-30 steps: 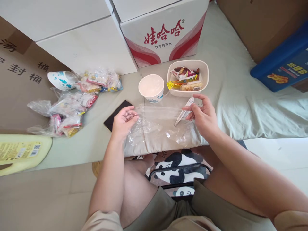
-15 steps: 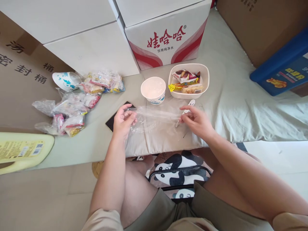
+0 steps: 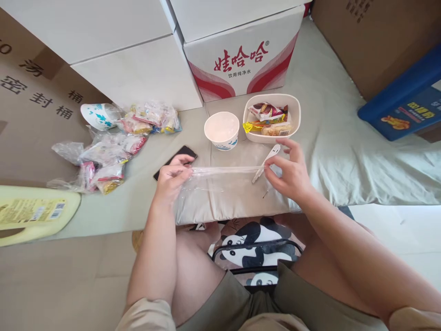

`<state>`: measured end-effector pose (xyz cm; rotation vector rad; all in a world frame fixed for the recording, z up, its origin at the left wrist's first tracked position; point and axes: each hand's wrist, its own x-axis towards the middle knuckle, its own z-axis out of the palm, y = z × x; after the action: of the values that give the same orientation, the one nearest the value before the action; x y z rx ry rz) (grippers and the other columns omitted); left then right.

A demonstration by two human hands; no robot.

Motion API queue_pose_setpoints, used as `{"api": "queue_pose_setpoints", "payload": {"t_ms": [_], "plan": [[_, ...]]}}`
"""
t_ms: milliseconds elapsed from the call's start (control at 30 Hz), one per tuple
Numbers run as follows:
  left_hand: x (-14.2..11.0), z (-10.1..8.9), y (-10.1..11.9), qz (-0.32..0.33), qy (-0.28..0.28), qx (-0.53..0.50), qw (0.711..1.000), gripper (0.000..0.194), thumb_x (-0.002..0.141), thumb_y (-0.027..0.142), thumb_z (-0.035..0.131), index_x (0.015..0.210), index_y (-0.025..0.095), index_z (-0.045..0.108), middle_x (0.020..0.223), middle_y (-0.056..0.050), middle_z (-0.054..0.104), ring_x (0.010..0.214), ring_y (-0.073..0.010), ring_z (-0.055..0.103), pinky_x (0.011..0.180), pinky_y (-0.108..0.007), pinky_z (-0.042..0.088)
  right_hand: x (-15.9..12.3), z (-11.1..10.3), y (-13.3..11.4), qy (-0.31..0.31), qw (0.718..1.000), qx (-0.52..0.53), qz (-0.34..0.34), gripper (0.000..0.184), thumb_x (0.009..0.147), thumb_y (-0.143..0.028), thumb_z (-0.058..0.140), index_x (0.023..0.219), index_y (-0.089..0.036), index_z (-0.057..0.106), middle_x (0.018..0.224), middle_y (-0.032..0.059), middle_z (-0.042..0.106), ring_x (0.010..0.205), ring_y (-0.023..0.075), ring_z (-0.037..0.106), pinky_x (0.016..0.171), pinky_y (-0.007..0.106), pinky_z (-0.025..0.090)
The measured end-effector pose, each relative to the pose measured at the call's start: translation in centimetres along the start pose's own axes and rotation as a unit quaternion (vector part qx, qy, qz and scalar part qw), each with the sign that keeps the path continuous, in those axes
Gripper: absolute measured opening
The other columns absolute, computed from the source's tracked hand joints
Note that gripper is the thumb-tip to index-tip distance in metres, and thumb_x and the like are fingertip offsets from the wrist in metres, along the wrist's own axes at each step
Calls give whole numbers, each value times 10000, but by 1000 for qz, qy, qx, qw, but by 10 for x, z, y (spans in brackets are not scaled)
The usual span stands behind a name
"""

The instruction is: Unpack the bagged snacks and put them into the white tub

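A clear plastic bag is stretched taut between my two hands over the pale green cloth. My left hand pinches its left end, just in front of a black phone. My right hand pinches the right end and also holds white plastic tweezers. Behind the bag stand a white paper bowl and a cream rectangular tub with wrapped snacks in it.
A pile of bagged snacks and a tipped paper bowl lie at left. White cartons and a red-and-white box stand behind. A yellow jug is at far left, a blue box at right, a panda-print stool below.
The bag lay crumpled on the cloth a second ago; both hands have since gripped its ends, lifted it slightly and pulled it straight and taut.
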<state>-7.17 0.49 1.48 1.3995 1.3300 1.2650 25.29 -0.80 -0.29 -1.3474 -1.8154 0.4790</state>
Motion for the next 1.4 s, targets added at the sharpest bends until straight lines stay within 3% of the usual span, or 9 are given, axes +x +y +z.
{"api": "queue_pose_setpoints", "payload": {"t_ms": [67, 233, 400, 600, 733, 833, 1100, 1267, 1400], "plan": [[-1, 1, 6, -66, -5, -62, 996, 364, 572, 473, 833, 511, 167, 647, 695, -57, 649, 623, -152, 615, 534, -258, 468, 2, -5, -4, -103, 983, 124, 87, 194, 854, -393, 559, 820, -213, 621, 855, 93, 670, 816, 246, 652, 751, 405, 518], [8, 8, 9, -229, 3, -73, 971, 392, 645, 439, 774, 531, 179, 504, 463, 38, 509, 287, -37, 295, 304, -196, 152, 7, -5, 0, -396, 780, 381, 300, 568, 832, -699, 440, 925, -184, 659, 648, 78, 681, 521, 185, 588, 446, 284, 360], [18, 35, 5, -317, -127, -20, 940, 389, 669, 447, 787, 582, 171, 526, 445, 25, 525, 284, -33, 293, 309, -190, 108, 5, 8, -4, -250, 880, 326, 240, 376, 835, -544, 612, 966, -203, 704, 972, 78, 735, 830, 178, 648, 530, 239, 407], [22, 59, 10, -311, -195, -161, 916, 455, 728, 598, 709, 685, 155, 616, 517, -12, 563, 364, -70, 398, 350, -206, 200, -2, 20, -30, -454, 777, 395, 184, 245, 804, -425, 689, 828, -187, 639, 674, -12, 664, 533, 97, 556, 504, 237, 422], [15, 67, 14, -208, -143, -330, 909, 772, 714, 865, 489, 972, 170, 704, 875, -110, 716, 776, -237, 682, 568, -311, 486, -4, 23, -35, -359, 807, 407, 232, 288, 820, -476, 639, 773, -202, 568, 577, -37, 620, 429, 75, 473, 428, 220, 349], [5, 77, 13, -188, -214, -324, 902, 808, 585, 809, 696, 1089, 178, 686, 1127, -139, 711, 1088, -308, 665, 795, -365, 546, -2, 25, -33, -248, 835, 408, 274, 274, 814, -472, 632, 812, -212, 544, 572, -44, 609, 427, 81, 496, 411, 213, 327], [1, 85, 9, -253, -159, -97, 949, 373, 733, 421, 772, 965, 213, 567, 494, 73, 580, 340, -84, 486, 347, -168, 320, 0, 30, -22, -83, 853, 441, 266, 307, 753, -221, 613, 1056, -271, 614, 1045, -4, 691, 472, 51, 505, 419, 225, 373], [-5, 72, 20, -185, -141, -210, 950, 296, 694, 344, 756, 903, 249, 570, 476, 96, 532, 342, -85, 464, 347, -167, 323, -1, 22, -22, -69, 800, 550, 229, 110, 708, -222, 680, 629, -205, 607, 923, 4, 654, 563, 62, 514, 513, 245, 428], [2, 69, 10, -174, -124, -205, 955, 111, 659, 273, 678, 692, 183, 623, 619, 18, 619, 511, -90, 546, 474, -198, 423, 3, 20, -22, -80, 777, 555, 284, 84, 671, -254, 718, 708, -208, 658, 1060, 30, 654, 735, 111, 572, 644, 267, 503]]}}
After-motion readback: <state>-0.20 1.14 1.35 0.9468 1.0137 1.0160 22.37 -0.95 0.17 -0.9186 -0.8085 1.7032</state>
